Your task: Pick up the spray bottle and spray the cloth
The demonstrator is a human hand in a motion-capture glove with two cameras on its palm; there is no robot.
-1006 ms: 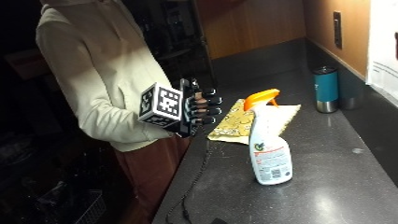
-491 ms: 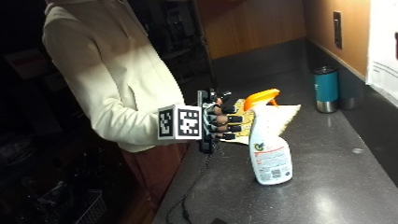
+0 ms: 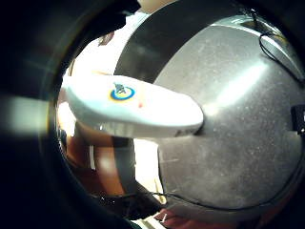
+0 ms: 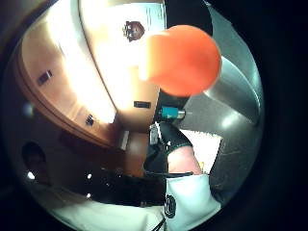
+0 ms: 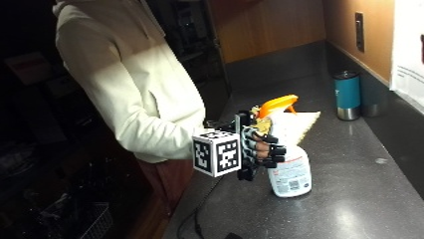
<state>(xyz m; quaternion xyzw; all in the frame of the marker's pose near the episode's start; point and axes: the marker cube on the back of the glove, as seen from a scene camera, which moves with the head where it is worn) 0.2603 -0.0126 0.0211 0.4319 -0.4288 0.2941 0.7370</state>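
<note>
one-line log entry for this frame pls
phase: reach/grasp | right hand: at bottle neck, fingers curling, grip not confirmed | bottle: upright on counter | cloth: flat behind bottle | spray: not yet

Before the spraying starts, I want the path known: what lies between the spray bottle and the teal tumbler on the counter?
In the outside view, the cloth lies between the spray bottle and teal tumbler.

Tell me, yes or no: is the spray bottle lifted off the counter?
No, the spray bottle stands with its base on the counter.
</note>
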